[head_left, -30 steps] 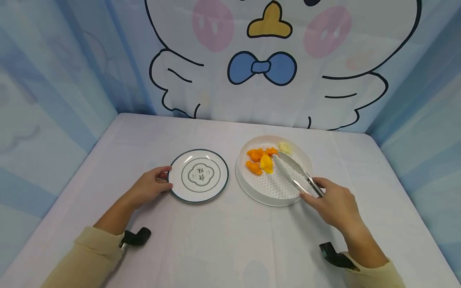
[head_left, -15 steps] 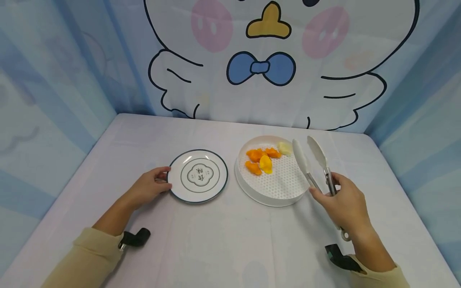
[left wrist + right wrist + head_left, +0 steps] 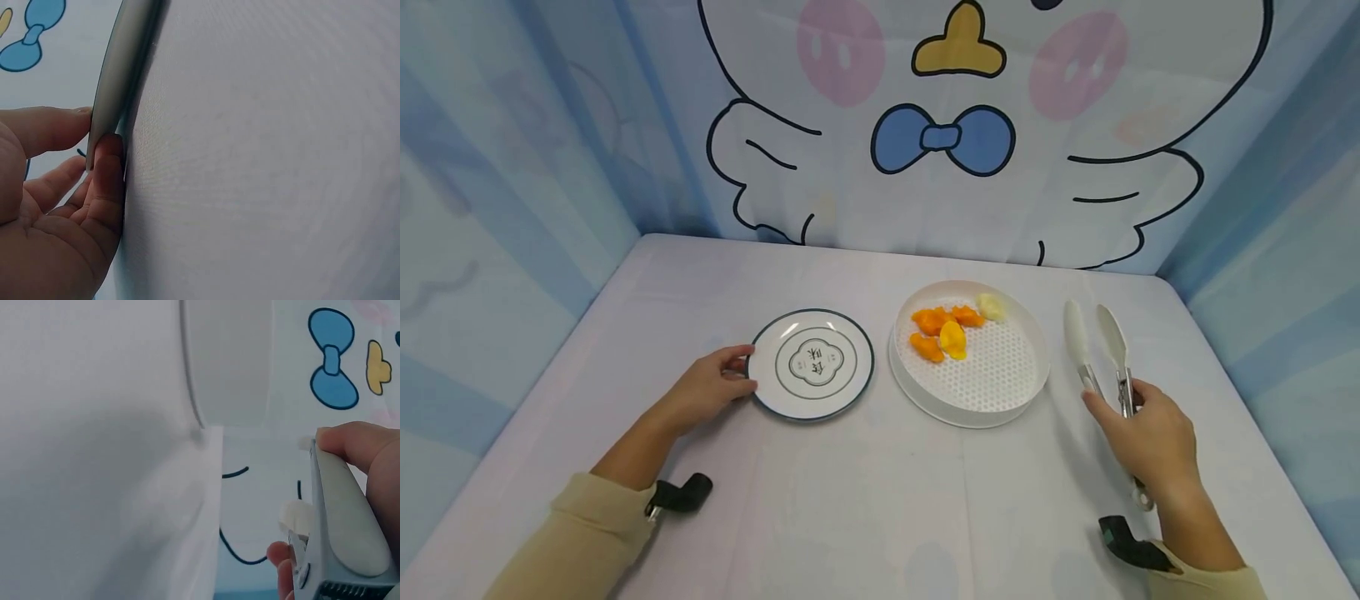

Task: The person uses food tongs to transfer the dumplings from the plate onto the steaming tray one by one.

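Observation:
At its left rim, the white plate with a dark blue edge (image 3: 775, 392) is pinched by my left hand (image 3: 707, 390). The left wrist view has the thumb on the plate's upper face and fingers beneath its rim (image 3: 115, 81). My right hand (image 3: 1152, 437) holds a pair of tongs (image 3: 1077, 337), spread apart with nothing between their pale tips, right of a round white perforated tray (image 3: 992, 385). On that tray lie several orange pieces (image 3: 931, 320), a yellow piece (image 3: 953, 340) and a pale yellow one (image 3: 991, 307). The right wrist view shows my thumb along the tongs' handle (image 3: 351, 512).
A white cloth covers the table (image 3: 865, 508). Behind it hangs a curtain with a cartoon figure and blue bow tie (image 3: 942, 138); blue curtains (image 3: 1285, 250) close both sides. The perforated tray stands just right of the plate.
My right hand has carried the tongs from over the orange pieces, out past the tray's right side; their tips have spread apart. The left hand and the plate stay put.

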`<action>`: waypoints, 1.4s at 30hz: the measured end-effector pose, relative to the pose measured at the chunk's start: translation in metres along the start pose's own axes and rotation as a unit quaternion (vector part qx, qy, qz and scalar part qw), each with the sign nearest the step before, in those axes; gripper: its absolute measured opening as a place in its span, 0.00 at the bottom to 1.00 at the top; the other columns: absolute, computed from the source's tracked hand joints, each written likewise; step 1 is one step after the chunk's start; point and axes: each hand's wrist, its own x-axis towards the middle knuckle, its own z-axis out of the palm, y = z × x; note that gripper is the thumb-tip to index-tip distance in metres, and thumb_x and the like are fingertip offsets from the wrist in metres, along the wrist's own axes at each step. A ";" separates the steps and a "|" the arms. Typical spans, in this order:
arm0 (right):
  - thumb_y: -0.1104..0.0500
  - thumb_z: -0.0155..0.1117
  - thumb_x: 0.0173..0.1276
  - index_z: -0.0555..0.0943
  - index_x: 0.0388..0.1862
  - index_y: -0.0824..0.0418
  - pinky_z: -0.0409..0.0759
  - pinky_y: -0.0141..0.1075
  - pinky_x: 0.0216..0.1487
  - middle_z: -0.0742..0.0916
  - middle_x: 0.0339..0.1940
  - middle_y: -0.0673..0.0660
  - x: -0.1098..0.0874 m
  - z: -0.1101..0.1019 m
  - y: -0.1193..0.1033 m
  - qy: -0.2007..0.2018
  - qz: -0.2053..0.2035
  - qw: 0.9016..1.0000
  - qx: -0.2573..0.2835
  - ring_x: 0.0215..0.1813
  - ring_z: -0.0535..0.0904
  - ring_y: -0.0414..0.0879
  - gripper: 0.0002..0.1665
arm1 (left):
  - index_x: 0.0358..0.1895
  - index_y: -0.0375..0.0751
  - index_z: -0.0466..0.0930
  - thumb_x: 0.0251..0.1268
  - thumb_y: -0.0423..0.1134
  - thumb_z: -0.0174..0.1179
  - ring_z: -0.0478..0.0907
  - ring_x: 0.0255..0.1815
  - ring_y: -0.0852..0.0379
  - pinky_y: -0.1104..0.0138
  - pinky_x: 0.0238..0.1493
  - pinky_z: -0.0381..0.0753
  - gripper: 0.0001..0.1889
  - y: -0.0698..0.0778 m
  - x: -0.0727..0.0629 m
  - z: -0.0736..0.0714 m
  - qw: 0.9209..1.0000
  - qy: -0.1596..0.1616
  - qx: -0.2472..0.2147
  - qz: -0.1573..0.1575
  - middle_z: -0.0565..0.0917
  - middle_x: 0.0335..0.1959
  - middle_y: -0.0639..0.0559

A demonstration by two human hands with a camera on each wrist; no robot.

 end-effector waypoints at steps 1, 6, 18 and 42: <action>0.37 0.61 0.69 0.69 0.64 0.80 0.76 0.62 0.42 0.79 0.54 0.79 0.000 0.001 0.003 -0.001 0.001 1.000 -0.004 0.48 0.77 0.71 0.48 | 0.74 0.31 0.60 0.68 0.34 0.60 0.73 0.59 0.41 0.57 0.54 0.77 0.34 0.000 0.000 0.000 1.000 0.000 0.001 -0.001 0.70 0.62 0.33; 0.34 0.61 0.68 0.70 0.61 0.81 0.76 0.56 0.35 0.81 0.49 0.79 0.000 0.007 0.011 -0.017 0.012 1.000 -0.014 0.42 0.79 0.68 0.50 | 0.74 0.31 0.60 0.68 0.34 0.60 0.74 0.59 0.41 0.57 0.54 0.77 0.34 0.000 0.000 0.000 1.000 0.001 0.004 -0.004 0.70 0.61 0.33; 0.29 0.63 0.62 0.69 0.55 0.85 0.76 0.45 0.24 0.81 0.41 0.78 0.005 0.018 0.018 -0.072 0.021 0.995 -0.072 0.32 0.78 0.60 0.57 | 0.74 0.31 0.60 0.68 0.34 0.60 0.74 0.59 0.41 0.58 0.54 0.77 0.34 0.000 0.001 0.000 1.000 0.000 0.000 -0.006 0.70 0.61 0.34; 0.22 0.59 0.59 0.60 0.56 0.92 0.76 0.49 0.29 0.70 0.38 0.78 0.011 0.013 0.020 -0.146 0.081 0.979 -0.118 0.35 0.72 0.64 0.69 | 0.74 0.31 0.61 0.68 0.35 0.60 0.73 0.59 0.41 0.58 0.54 0.77 0.33 -0.002 0.002 0.000 1.000 0.002 -0.001 -0.008 0.70 0.62 0.34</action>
